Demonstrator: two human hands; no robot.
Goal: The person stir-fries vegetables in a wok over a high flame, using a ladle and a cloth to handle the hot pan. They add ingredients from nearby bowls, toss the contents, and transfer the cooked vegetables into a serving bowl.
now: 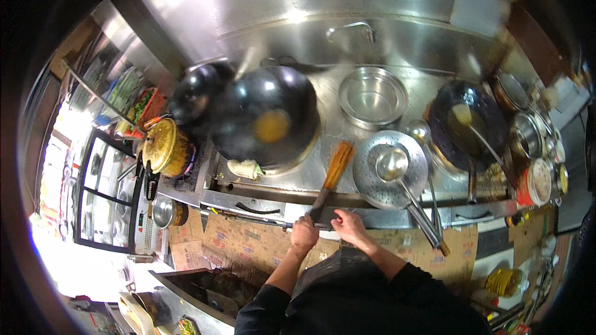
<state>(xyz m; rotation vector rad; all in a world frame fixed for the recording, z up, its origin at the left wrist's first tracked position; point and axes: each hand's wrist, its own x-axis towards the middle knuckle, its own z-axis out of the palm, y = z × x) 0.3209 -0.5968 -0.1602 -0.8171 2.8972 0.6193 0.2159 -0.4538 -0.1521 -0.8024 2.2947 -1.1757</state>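
Observation:
My left hand (304,233) is closed around the dark lower end of a bamboo wok brush (338,164). The brush slants up and away over the stove's front edge, its brown bristles spread at the far end. Just right of the handle, my right hand (349,226) has its fingers loosely bent and partly apart, with nothing visible in it. Beyond the brush, to the left, a large black wok (267,96) holds a little yellowish-brown liquid at its bottom. A crumpled whitish cloth (245,169) lies by the wok's near rim.
A perforated strainer (369,183) with a ladle (392,165) on it lies right of the brush. Behind stands a steel basin (373,96) below a tap (369,30). Farther right is a second wok (447,127); a yellowish pressure cooker (162,147) stands left. Cardboard (230,242) covers the floor.

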